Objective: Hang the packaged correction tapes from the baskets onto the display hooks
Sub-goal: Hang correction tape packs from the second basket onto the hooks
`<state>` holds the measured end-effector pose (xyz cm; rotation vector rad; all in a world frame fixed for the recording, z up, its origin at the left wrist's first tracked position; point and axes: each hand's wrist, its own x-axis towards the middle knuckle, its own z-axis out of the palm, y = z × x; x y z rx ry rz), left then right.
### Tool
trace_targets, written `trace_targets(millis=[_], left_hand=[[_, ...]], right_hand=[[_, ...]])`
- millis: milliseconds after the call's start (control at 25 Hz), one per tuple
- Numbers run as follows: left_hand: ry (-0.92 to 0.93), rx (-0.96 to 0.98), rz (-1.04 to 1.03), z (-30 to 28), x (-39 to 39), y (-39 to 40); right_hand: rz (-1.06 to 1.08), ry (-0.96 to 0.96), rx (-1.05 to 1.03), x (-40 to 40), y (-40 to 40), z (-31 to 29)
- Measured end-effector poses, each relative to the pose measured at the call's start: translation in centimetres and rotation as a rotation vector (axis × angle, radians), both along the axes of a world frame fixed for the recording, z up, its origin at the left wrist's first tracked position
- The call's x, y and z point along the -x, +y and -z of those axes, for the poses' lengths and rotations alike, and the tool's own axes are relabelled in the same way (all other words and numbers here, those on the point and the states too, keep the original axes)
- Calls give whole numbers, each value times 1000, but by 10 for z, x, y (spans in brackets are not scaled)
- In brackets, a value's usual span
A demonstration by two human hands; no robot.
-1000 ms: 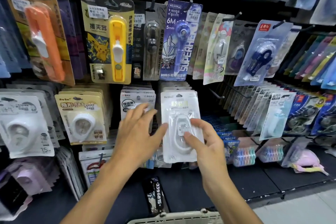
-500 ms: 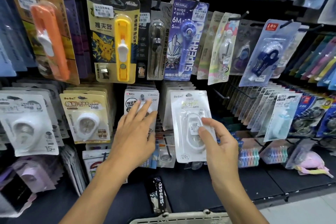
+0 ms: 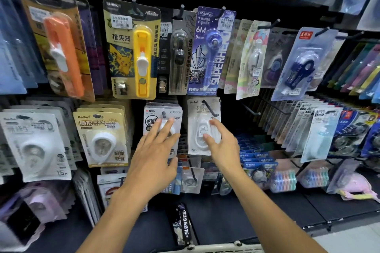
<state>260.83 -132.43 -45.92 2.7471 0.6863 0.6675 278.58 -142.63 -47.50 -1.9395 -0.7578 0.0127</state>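
A white packaged correction tape (image 3: 200, 125) hangs on a black display hook (image 3: 209, 108) in the middle row. My right hand (image 3: 221, 144) lies against its front with straight fingers touching the blister. My left hand (image 3: 156, 150) is spread flat over the neighbouring white correction tape pack (image 3: 162, 117), which hangs on its own hook. Neither hand grips anything. A cream basket rim (image 3: 222, 248) shows at the bottom edge; what it holds is hidden.
The upper row holds an orange clip pusher (image 3: 61, 55), a yellow one (image 3: 133, 53) and a blue superhero tape (image 3: 211, 53). Two bare black hooks (image 3: 250, 109) jut out right of my right hand. A dark shelf (image 3: 267, 207) runs below.
The right hand has pushed the white pack back along the hook and its pinch has loosened to straight fingers. The left hand has slid up onto the neighbouring pack. The view moved closer.
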Motion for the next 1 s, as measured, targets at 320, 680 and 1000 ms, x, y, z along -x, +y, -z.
trace_targets(millis=[320,680,1000], left_hand=[[25,7,43,-3,3,8],[57,17,53,-2,5,5],[69,9,64,1,1,10]], right_hand=[[20,83,-218,-13,15,1],[-173,213,-15,-41,42,-24],[-17,-30,-28,-45,70,-24]])
